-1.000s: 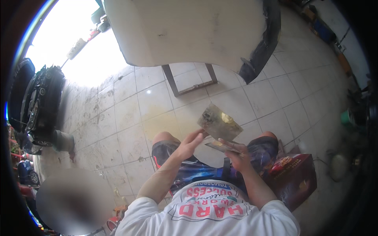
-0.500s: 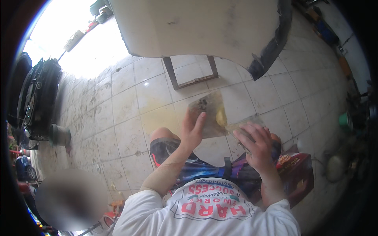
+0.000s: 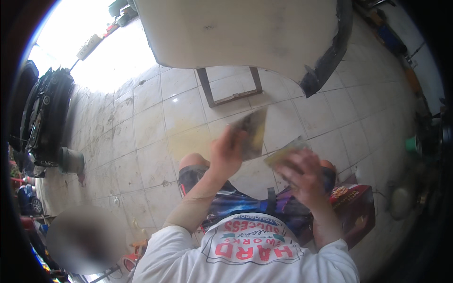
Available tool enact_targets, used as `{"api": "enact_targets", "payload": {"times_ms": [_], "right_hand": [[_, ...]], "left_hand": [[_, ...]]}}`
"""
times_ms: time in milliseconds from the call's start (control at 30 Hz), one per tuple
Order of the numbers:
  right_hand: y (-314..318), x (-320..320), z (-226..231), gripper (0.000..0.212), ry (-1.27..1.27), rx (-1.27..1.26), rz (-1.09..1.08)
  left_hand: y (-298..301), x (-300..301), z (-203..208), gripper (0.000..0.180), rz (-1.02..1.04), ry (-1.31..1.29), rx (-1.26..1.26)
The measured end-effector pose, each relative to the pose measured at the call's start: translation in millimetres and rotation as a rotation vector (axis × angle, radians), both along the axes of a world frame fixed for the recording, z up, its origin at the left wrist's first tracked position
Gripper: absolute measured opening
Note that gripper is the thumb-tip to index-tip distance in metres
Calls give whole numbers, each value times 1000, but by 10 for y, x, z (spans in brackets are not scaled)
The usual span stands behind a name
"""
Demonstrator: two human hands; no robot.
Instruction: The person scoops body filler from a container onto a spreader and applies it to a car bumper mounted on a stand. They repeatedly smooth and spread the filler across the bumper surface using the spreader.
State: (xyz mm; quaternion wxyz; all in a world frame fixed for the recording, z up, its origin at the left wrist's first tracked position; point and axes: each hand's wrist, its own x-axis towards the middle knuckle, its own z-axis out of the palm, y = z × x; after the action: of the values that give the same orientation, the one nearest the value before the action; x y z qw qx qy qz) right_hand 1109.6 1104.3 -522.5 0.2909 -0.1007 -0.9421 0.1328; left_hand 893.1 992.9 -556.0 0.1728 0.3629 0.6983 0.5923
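Observation:
My left hand (image 3: 227,152) grips a flat, smeared square plate (image 3: 253,133), with the thumb on its upper face. The plate is tilted in front of my knees, and a little yellow paste (image 3: 259,140) shows along its right side. Just to the right, my right hand (image 3: 304,170) is closed around a thin, flat putty spreader (image 3: 284,152) with yellowish smears along its edge. A small gap separates the spreader from the plate. Both hands are blurred by motion. Beyond them stands a large beige panel (image 3: 240,35) with a curved lower edge and a dark right border.
Under the panel is a dark metal stand (image 3: 235,99) on the tiled floor (image 3: 146,141). A red box (image 3: 356,212) sits by my right side. On the left are a black car part (image 3: 49,113) and a bucket (image 3: 71,161). A green container (image 3: 413,145) stands far right.
The plate has tipped to a steeper angle, showing less of its face and paste. My right hand has drawn the spreader away from the plate's edge and turned it.

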Motion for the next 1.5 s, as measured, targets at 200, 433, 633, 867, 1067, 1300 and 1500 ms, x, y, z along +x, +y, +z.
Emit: {"api": "enact_targets", "payload": {"times_ms": [200,433,633,867,1067,1300,1500], "right_hand": [[-35,-139,-123,35,-174,-58,118],[-175,-87,-163,57,123,-236,124],[-180,-206,-400,69,194,-559,272],[25,37,-868,64,-192,-430,43],[238,137,-205,62,-181,-180,-151],[-79,-31,-297,68,-141,-279,88],[-201,76,-396,71,-417,-374,219]], "left_hand": [[-132,205,99,27,-60,117,126],[-41,-6,58,23,92,-270,267],[-66,335,-150,31,65,-955,329],[-192,388,-231,28,104,-1073,223],[-250,339,-219,28,-81,-133,-175],[-172,507,-78,31,-44,149,131],[-131,356,114,26,142,239,155]]}}
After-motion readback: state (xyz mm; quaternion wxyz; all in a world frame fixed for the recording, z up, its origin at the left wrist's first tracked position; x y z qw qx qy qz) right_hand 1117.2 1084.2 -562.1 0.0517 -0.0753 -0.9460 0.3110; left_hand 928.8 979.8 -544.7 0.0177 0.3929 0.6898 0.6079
